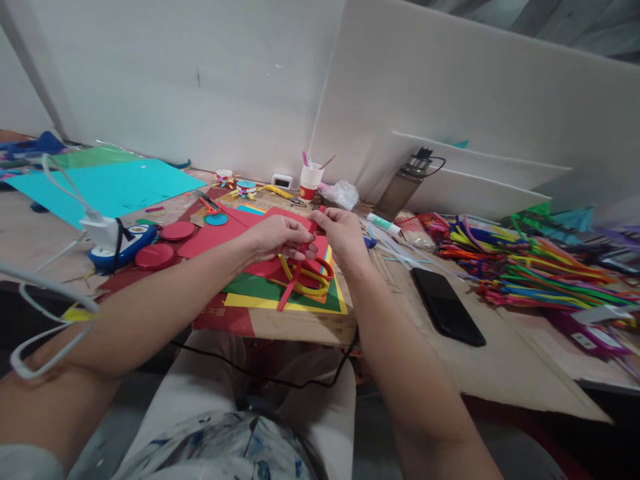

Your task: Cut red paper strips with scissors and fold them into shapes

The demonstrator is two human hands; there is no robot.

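Observation:
A narrow red strip (289,293) hangs down between my two hands at the middle of the table. My left hand (285,238) is closed on it with the fingers pinched, and my right hand (336,230) pinches its upper end. Under the hands lie red, green (260,291) and yellow (280,304) paper sheets. Scissors with yellow and red handles (320,287) rest on these sheets, partly behind the strip.
Red discs (155,256) and a blue device with a white plug (125,248) sit left. Behind stand a paper cup (311,181) and a bottle (403,187). A black phone (447,307) and colourful pipe cleaners (540,267) lie right. A cyan sheet (115,190) is back left.

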